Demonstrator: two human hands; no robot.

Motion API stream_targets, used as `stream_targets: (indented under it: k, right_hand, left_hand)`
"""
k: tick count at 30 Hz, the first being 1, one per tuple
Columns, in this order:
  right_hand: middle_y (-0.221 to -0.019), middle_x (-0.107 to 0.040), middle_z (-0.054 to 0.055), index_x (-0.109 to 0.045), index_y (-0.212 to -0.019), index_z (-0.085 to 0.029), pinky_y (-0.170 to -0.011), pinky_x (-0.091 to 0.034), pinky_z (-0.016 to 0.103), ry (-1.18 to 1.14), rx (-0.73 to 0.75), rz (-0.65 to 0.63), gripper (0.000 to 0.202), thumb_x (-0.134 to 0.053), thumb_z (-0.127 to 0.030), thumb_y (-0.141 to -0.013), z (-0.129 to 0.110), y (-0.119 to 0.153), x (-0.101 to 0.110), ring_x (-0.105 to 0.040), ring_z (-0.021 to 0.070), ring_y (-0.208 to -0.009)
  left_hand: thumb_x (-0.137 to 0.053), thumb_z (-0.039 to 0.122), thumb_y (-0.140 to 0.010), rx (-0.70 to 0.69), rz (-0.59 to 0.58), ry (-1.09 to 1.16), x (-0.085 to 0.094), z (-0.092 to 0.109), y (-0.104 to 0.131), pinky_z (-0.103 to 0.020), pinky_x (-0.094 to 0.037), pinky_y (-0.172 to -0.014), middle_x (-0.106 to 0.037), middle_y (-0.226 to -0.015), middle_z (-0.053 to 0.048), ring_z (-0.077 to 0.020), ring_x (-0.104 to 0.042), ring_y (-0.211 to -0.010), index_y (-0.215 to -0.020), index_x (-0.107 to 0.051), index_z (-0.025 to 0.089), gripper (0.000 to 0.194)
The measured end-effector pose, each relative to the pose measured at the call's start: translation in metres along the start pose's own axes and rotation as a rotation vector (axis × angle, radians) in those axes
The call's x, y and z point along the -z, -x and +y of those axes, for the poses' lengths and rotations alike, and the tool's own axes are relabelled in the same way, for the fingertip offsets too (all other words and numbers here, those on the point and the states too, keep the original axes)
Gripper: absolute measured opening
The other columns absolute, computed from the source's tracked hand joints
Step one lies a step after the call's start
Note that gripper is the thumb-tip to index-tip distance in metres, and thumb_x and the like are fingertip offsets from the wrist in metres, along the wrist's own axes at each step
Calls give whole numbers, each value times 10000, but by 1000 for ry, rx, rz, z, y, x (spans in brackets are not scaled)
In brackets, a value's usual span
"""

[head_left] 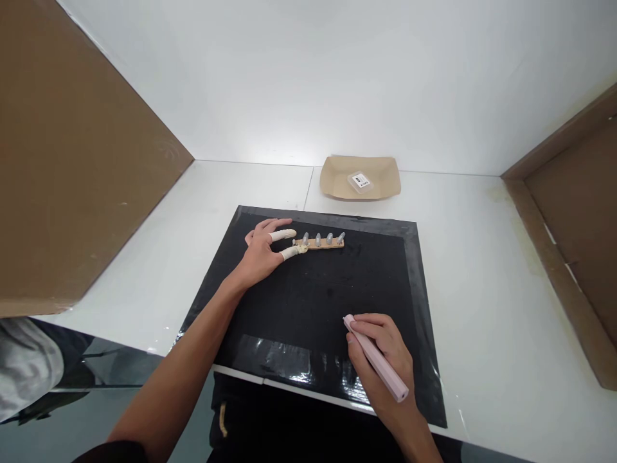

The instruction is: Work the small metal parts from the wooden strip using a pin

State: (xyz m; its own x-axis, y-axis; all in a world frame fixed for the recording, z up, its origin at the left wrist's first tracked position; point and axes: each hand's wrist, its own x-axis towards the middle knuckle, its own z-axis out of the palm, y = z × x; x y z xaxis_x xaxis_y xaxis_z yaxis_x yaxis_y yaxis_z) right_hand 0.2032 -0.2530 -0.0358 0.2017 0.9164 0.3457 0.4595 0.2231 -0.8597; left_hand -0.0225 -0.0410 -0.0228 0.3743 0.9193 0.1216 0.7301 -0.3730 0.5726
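Slanting up from the lower left, the bare left forearm lies over the dark mat, its left hand [260, 251] palm-down at the left end of a tan strip [324, 244]. Thumb and index finger are parted around that end, the thumb tip against its near edge — whether they truly pinch it I cannot tell — while the other fingers lie loosely bent behind. Off-white finger covers [283, 235], matte and lightly wrinkled, sheath both digits. The strip is narrow and flat, resting on the upper middle of the black mat [332, 289], and four grey pieces [317, 240], smooth and rounded, stand along it at differing tilts. Nearer the body, the right hand [390, 347] is closed around a pale pink pen-like tool [380, 366], thumb and fingers near its front end, the straight-sided barrel slanting back across the hand, its tip well apart from the strip. Beyond the mat, on the glossy white table [463, 257], sits a shallow brown paper tray [332, 186] with flared sides — inside it, a small translucent case [367, 188] bearing a printed white label.
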Motion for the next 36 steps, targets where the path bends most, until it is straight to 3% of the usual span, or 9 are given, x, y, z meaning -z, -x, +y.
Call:
stream_targets:
  k: [14, 27, 36]
  right_hand:
    - [-1086, -653, 69, -708, -1121, -252, -779, -639, 280, -5, -21, -13, 201, -626, -152, -967, 1, 0, 1, -723, 168, -937]
    - [-1087, -637, 53, -697, -1120, -253, -803, -623, 250, -8, -16, -21, 198, -619, -143, -974, -1, 0, 1, -712, 147, -950]
    - [-1075, -642, 56, -702, -1108, -242, -806, -621, 254, 8, 2, -13, 190, -624, -139, -968, -1, 0, 2, -712, 151, -942]
  left_hand:
    - [-713, 498, -925, -28, -33, -38, -2, -2, 2, -647, -241, -1228, -546, -1574, -29, -343, -372, -1500, -1238, -710, 335, 353]
    - [-732, 477, -914, -22, 2, 21, 9, -5, 6, -640, -288, -1222, -547, -1570, -24, -323, -382, -1497, -1217, -708, 337, 335]
    - [-632, 495, -979, -77, -61, -15, 24, -3, 13, -642, -279, -1237, -498, -1614, -10, -329, -370, -1512, -1288, -692, 360, 343]
